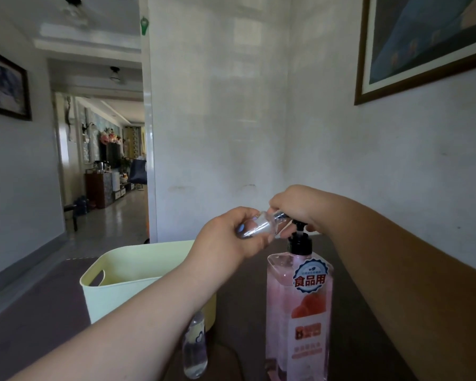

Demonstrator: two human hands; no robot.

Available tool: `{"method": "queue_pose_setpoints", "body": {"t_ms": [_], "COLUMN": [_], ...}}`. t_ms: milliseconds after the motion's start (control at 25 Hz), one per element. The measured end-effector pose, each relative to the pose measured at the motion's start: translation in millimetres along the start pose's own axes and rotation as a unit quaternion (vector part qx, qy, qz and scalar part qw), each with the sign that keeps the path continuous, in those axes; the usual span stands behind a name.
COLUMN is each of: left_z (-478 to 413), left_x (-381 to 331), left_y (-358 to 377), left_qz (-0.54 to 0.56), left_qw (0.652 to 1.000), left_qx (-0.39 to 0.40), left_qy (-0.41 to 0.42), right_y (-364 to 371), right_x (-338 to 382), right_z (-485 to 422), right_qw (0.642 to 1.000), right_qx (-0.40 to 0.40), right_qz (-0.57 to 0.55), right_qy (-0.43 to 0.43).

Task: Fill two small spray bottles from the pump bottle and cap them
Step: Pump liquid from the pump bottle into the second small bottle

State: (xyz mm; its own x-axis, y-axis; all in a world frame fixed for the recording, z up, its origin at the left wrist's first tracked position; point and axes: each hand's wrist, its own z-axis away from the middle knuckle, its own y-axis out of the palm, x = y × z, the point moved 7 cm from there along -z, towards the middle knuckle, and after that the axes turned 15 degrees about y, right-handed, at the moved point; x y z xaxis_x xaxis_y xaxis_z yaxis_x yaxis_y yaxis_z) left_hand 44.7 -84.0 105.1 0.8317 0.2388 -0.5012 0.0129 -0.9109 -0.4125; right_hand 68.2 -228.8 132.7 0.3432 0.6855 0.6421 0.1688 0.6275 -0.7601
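We see the left hand (230, 237) raised above the table (242, 320), its fingers and thumb curled round a small spray bottle (260, 226) of clear plastic. The bottle has no cap and is tipped almost on its side, its neck turned to the right towards the spout of the pump bottle (300, 312). We cannot tell whether neck and spout touch, since fingers hide that spot. The right hand (294, 206) comes in from the right and lies over the black pump head, its fingers bent down round it and its thumb beneath. We cannot tell how far the head is pressed down. The pump bottle stands upright towards the near side of the table, right of the middle. It is a tall clear bottle of pink liquid with a black collar and a round blue and white badge with red characters. A second spray bottle (195, 350) stands upright just to its left, close to the near edge; it is clear, and the left forearm crosses in front of its top. Behind it a pale yellow-green basket (127, 270) with a slot handle sits by the far left corner of the table. A framed picture (423, 42) hangs on the right wall and another frame (3, 83) on the left wall, beside an open corridor.
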Motion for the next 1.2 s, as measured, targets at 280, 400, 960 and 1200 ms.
{"method": "queue_pose_setpoints", "body": {"t_ms": [280,400,960,1200], "left_z": [12,12,7,13], "left_x": [6,2,-5,2], "left_y": [7,4,0,3], "left_qz": [0.007,-0.004,0.006,-0.013], "left_qw": [1.000,1.000,1.000,0.999], "left_qx": [-0.004,0.004,0.003,0.014], "left_qy": [-0.015,-0.013,-0.028,-0.037], "right_y": [7,1,0,10], "right_x": [-7,-6,-1,-5], "right_z": [-5,1,15,7], "right_qw": [0.996,0.997,1.000,0.999], "right_qx": [0.008,-0.023,-0.002,0.005], "right_qz": [-0.084,-0.069,-0.027,-0.039], "right_qy": [-0.007,-0.019,0.016,0.002]}}
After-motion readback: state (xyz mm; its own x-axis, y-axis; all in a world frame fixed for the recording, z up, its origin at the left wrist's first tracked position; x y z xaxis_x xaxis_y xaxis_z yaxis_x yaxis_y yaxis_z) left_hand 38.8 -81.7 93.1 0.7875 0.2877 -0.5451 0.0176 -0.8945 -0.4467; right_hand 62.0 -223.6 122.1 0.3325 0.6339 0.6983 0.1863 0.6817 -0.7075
